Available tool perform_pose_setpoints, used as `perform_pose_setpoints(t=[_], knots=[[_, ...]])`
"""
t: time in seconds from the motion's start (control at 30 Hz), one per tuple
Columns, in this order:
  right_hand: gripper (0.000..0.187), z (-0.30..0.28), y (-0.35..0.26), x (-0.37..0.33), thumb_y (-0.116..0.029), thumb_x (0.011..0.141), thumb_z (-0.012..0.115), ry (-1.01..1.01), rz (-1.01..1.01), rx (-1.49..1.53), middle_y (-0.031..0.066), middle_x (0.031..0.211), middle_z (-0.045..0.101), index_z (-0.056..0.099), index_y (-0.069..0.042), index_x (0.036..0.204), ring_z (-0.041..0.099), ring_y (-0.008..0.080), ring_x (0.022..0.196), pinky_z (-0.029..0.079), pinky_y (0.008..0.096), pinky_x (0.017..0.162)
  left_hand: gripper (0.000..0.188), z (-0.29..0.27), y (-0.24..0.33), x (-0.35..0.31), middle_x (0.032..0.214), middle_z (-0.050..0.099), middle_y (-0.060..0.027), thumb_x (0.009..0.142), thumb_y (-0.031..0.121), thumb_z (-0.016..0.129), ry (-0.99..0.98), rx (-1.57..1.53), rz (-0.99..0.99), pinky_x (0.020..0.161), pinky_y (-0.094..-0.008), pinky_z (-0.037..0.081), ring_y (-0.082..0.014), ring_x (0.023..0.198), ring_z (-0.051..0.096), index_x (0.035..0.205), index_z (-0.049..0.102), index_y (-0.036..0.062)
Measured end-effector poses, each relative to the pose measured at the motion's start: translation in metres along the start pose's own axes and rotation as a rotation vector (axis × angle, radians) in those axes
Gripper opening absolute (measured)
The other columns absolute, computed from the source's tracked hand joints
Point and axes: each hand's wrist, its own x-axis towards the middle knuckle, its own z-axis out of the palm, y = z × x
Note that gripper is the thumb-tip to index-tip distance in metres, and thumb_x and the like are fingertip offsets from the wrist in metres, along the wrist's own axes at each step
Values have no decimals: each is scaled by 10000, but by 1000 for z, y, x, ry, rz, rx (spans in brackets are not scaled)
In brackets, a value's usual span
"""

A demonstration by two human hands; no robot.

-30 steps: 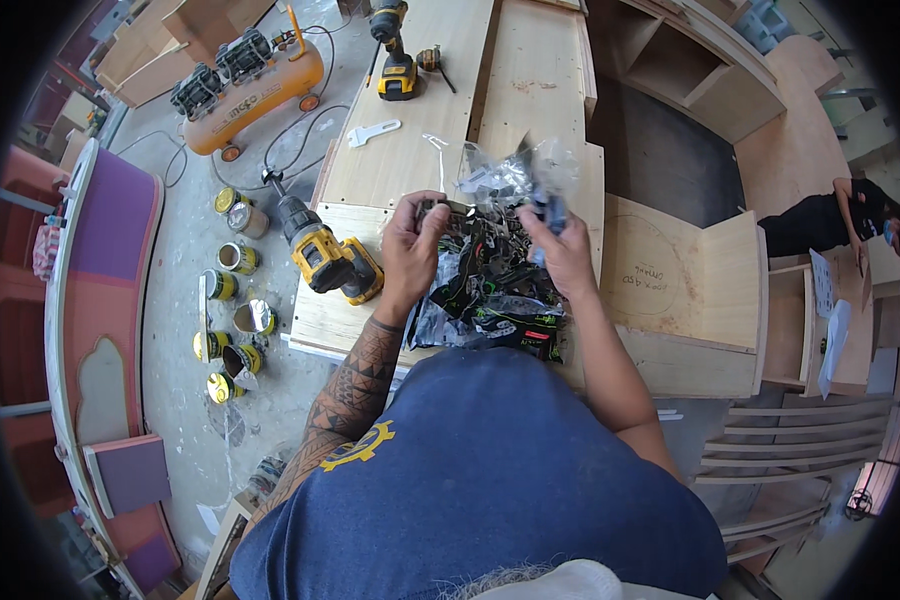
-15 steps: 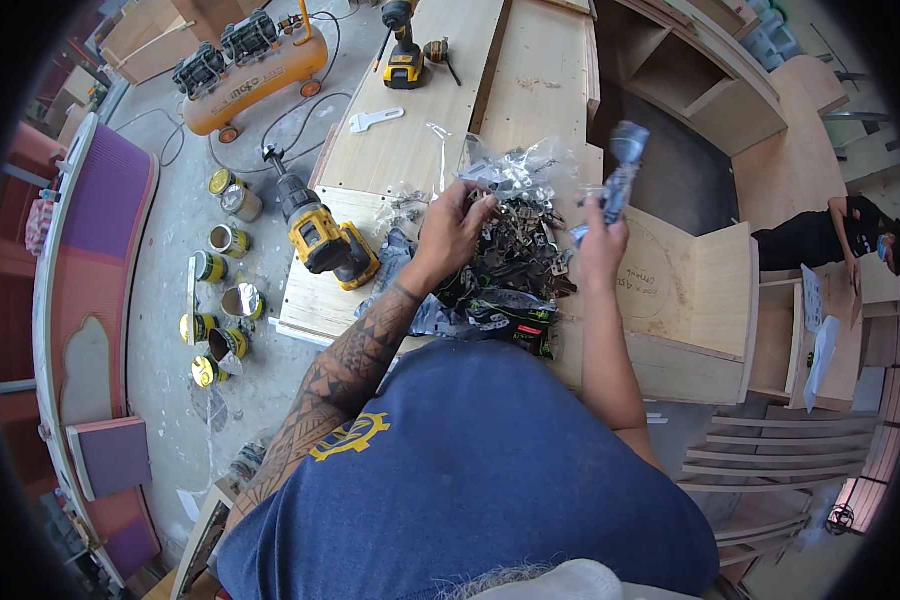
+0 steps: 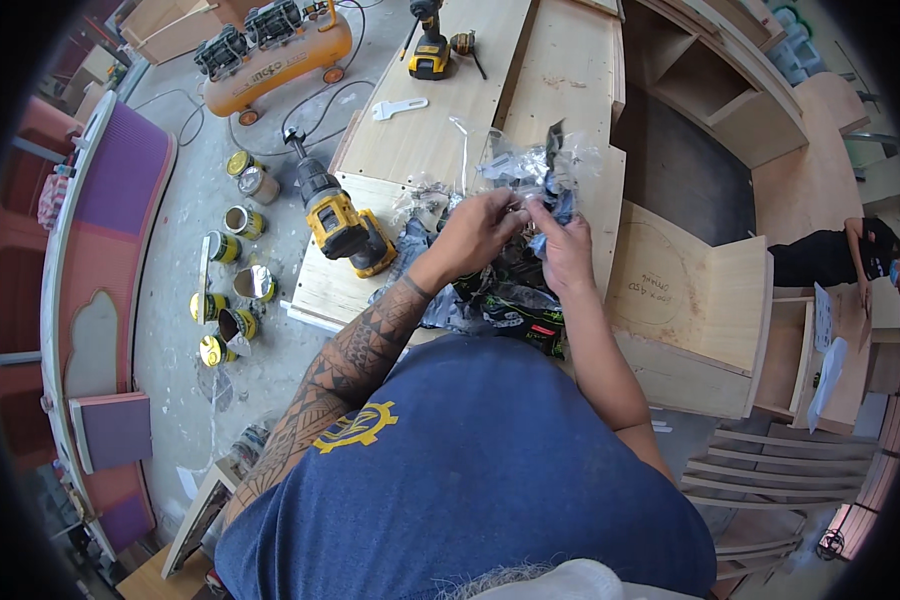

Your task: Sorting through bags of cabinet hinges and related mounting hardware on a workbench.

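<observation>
My right hand [image 3: 568, 256] is closed on a crumpled blue-and-dark plastic packet [image 3: 558, 205], which sticks up past the fingers. Against it, my left hand [image 3: 480, 232] is pinched shut, its fingertips meeting those of the right; what they hold is too small and hidden to make out. Beneath both hands lies a heap of metal fittings and dark wrappers [image 3: 515, 310] on the wooden panel. Clear plastic bags [image 3: 505, 160] lie just beyond. To the left of my left hand, a yellow-and-black drill [image 3: 340, 225] rests on the panel.
Farther along the panels are a second drill [image 3: 430, 50], a tape measure [image 3: 463, 43] and a white wrench-shaped piece [image 3: 400, 108]. Several paint cans [image 3: 245, 222] and an orange air compressor [image 3: 280, 75] stand on the floor at left. A person [image 3: 820, 255] is at the right by wooden cabinets [image 3: 670, 300].
My right hand has swung the packet inward, from the right side to above the heap. The left hand has met it there. The view has shifted slightly.
</observation>
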Motion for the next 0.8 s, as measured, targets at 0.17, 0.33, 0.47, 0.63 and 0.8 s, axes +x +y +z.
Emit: perform_pose_setpoints(t=[0.17, 0.33, 0.47, 0.63, 0.8], knots=[[333, 15, -5, -10, -169, 999, 767, -65, 38, -128, 51, 1203, 751, 709, -5, 1283, 692, 144, 1081, 523, 322, 994, 283, -18, -25, -20, 899, 701, -27, 1064, 256, 661, 56, -291, -121, 722, -278, 548, -91, 752, 648, 1120, 694, -19], [698, 14, -47, -42, -426, 930, 812, -391, -141, -755, 209, 1308, 674, 569, 6, 1420, 655, 312, 1221, 491, 413, 1064, 343, -33, -70, -34, 879, 751, -110, 1028, 268, 669, 463, -332, -434, 732, -326, 564, -176, 804, 725, 1127, 712, -58], [767, 5, -41, -70, -457, 864, 842, -546, -47, -1153, 232, 1251, 594, 571, -19, 1432, 620, 400, 1181, 491, 448, 1066, 437, -31, -94, -46, 971, 772, -155, 1032, 299, 672, 508, -12, -363, 812, -356, 571, -198, 858, 714, 1276, 680, -63], [1020, -19, -3, -83, -536, 700, 928, -530, 13, -1507, 199, 1353, 447, 523, -104, 1530, 443, 427, 1312, 431, 530, 1121, 404, -29, -65, -85, 959, 745, -221, 1037, 293, 639, 486, 192, -294, 795, -375, 556, -326, 852, 726, 1274, 682, -32], [1086, -21, 19, -89, -493, 585, 983, -432, -51, -1507, 245, 1488, 356, 537, -106, 1497, 292, 464, 1443, 249, 582, 1238, 270, -23, -54, -162, 945, 719, -215, 1063, 225, 575, 342, 51, -382, 797, -418, 534, -341, 859, 701, 1166, 681, -1]])
